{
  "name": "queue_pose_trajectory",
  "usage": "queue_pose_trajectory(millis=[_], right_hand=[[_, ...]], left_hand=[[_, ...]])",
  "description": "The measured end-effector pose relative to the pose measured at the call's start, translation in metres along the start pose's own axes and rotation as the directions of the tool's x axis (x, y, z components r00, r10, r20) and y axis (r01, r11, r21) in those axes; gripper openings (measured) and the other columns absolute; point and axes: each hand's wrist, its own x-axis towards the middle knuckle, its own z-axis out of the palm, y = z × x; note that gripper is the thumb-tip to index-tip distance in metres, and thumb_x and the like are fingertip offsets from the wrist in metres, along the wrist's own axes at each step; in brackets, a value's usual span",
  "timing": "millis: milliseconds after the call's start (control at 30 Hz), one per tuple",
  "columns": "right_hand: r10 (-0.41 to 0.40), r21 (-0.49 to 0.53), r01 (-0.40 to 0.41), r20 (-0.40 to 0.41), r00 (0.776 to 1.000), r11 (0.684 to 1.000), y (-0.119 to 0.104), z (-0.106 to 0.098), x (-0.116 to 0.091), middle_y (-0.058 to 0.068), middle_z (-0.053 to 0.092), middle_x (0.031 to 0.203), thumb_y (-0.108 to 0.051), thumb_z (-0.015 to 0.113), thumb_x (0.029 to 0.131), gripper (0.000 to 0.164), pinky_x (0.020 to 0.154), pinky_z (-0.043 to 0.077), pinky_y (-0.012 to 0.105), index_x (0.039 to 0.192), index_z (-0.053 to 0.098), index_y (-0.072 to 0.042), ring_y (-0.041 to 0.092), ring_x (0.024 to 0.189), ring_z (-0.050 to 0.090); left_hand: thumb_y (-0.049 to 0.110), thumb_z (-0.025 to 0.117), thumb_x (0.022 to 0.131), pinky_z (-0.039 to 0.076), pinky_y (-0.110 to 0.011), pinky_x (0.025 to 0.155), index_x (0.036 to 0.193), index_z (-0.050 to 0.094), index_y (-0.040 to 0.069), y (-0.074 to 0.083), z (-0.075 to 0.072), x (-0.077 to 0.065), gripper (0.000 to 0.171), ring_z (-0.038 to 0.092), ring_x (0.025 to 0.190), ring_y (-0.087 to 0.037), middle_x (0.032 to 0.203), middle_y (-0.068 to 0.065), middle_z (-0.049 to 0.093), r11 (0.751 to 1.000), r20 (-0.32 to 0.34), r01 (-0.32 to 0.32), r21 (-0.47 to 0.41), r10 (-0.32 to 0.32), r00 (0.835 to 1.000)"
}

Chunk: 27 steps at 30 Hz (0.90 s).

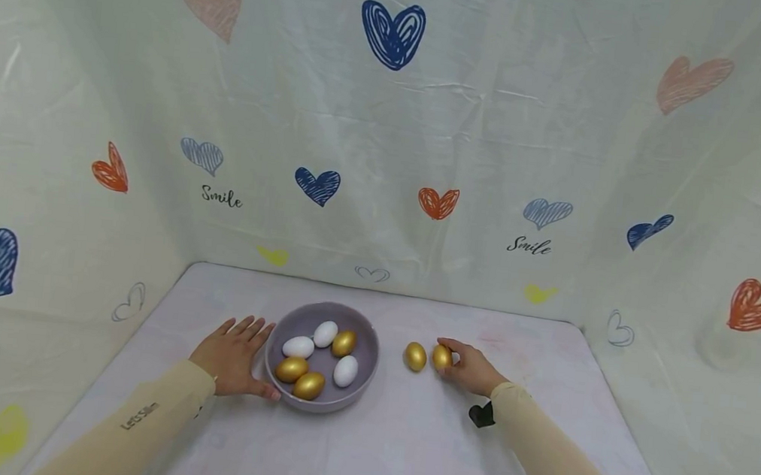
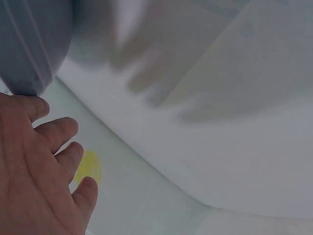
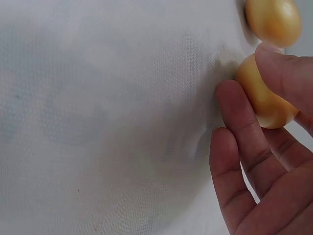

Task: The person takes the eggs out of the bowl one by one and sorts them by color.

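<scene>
A round purple-grey bowl [image 1: 373, 346] stands left of the table's middle. Inside lie three white eggs [image 1: 345, 371] and three golden eggs [image 1: 308, 386]. My left hand [image 1: 230, 360] is spread at the bowl's left side, its thumb at the near rim; in the left wrist view the hand [image 2: 29, 166] has its fingers extended and touches the bowl [image 2: 36, 39]. Right of the bowl, my right hand [image 1: 474, 370] grips a golden egg [image 1: 441, 357] between thumb and fingers, seen closer as the egg [image 3: 266, 93] in the right wrist view. Another golden egg [image 1: 415, 357] lies just left of it.
A white cloth covers the table [image 1: 402, 451], with a black heart print [image 1: 482, 415] by my right wrist. Pale curtains [image 1: 470, 140] printed with hearts and "Smile" enclose the back and both sides.
</scene>
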Motion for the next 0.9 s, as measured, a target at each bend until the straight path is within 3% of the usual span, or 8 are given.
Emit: queue_pose_trajectory(millis=[433, 900], right_hand=[[0.022, -0.018, -0.022, 0.015, 1.0, 1.0, 0.0001, -0.0002, 0.0004, 0.022, 0.057, 0.133, -0.005, 0.075, 0.088, 0.062, 0.105, 0.04, 0.056, 0.144, 0.048, 0.002, 0.035, 0.123, 0.053], [0.061, -0.018, -0.061, -0.003, 0.998, 0.998, 0.0046, 0.0003, 0.0027, 0.02, 0.057, 0.134, -0.008, 0.078, 0.087, 0.067, 0.101, 0.045, 0.05, 0.146, 0.048, -0.003, 0.029, 0.119, 0.056]], left_hand=[[0.09, 0.056, 0.066, 0.025, -0.058, 0.114, 0.147, 0.044, -0.005, 0.0011, -0.0011, -0.0014, 0.126, 0.034, 0.14, -0.043, 0.149, -0.026, 0.042, 1.0, 0.002, 0.004, -0.002, -0.004, 1.0], [0.089, 0.058, 0.066, 0.025, -0.058, 0.114, 0.146, 0.044, -0.005, -0.003, 0.0045, -0.0004, 0.125, 0.035, 0.14, -0.044, 0.149, -0.027, 0.043, 1.0, -0.027, 0.001, -0.004, -0.001, 1.0]])
